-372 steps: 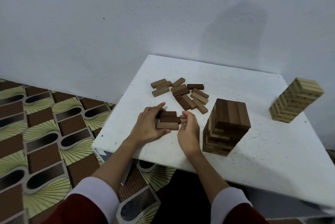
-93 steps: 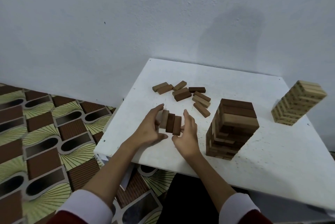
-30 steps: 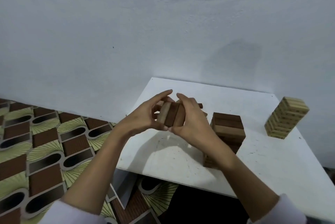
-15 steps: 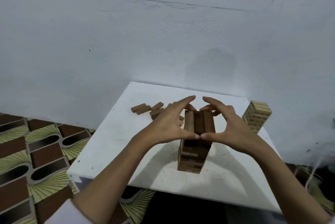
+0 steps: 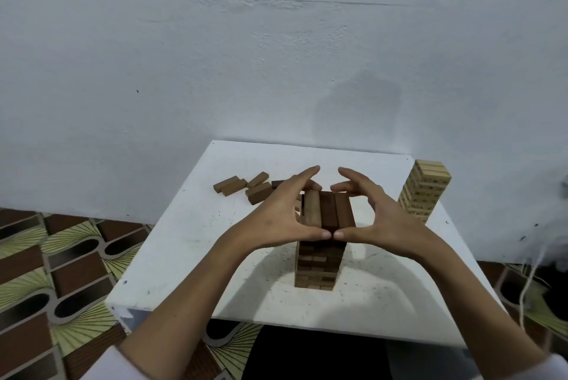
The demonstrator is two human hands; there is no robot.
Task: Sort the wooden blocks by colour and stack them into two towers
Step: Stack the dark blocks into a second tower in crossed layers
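The grip is made by two hands. The left hand [image 5: 276, 219] and the right hand [image 5: 384, 219] curl round the top layer [image 5: 327, 209] of the dark tower [image 5: 319, 259], one on each side. The two thumbs meet tip to tip at the near end of the layer, and the fingers reach round toward its far end, with a gap between the fingertips of the two hands. Both hands are clamped on this layer.

The top layer has three blocks lying flat, side by side. Their long sides point away from the person, toward the wall [image 5: 215, 72]. The left block is pale brown and the other two are darker. The layer sits on top of the dark tower. The tower stands straight up, near the front edge of the white surface [image 5: 190, 250], about the middle of it.

Loose brown blocks [image 5: 242, 187] lie flat on the surface toward the back left corner. Five can be counted; more may hide behind the left hand. They point different ways, mostly slanting.

One light tower [image 5: 424, 192] of pale blocks stands by the right edge, toward the back right corner, well apart from the dark tower. So there are two towers.

Beside the surface is a floor [image 5: 46, 272] with brown and yellow shapes.
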